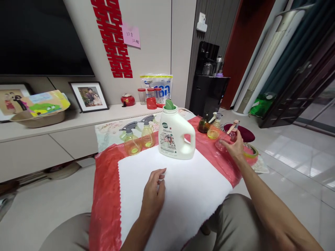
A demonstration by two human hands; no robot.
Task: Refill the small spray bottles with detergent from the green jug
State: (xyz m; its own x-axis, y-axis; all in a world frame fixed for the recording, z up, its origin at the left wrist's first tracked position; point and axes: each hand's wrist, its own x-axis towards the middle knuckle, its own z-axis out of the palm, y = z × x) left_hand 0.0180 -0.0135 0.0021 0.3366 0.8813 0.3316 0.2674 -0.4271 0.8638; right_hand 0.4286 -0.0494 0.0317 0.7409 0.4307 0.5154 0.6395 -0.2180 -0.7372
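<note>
Over the white cloth (183, 195), my left hand (155, 188) holds nothing, its fingers loosely bent and apart. Farther off at the right, my right hand (236, 148) is closed around a clear spray bottle (223, 143) with a pinkish trigger head. Just left of that bottle are a yellowish spray bottle (213, 132) and a dark amber bottle (203, 125). A large white detergent jug (175, 137) stands upright at the cloth's far edge, with something green in its mouth. Two yellow-tinted spray bottles (132, 143) with grey heads stand left of the jug.
Red plastic sheeting (106, 198) covers the table under the cloth. A roll of tape (250, 150) lies beyond my right wrist. Behind, a low cabinet (86, 120) carries a basket (39, 120), framed photos, a red pot (127, 100), and lidded jars (142, 97).
</note>
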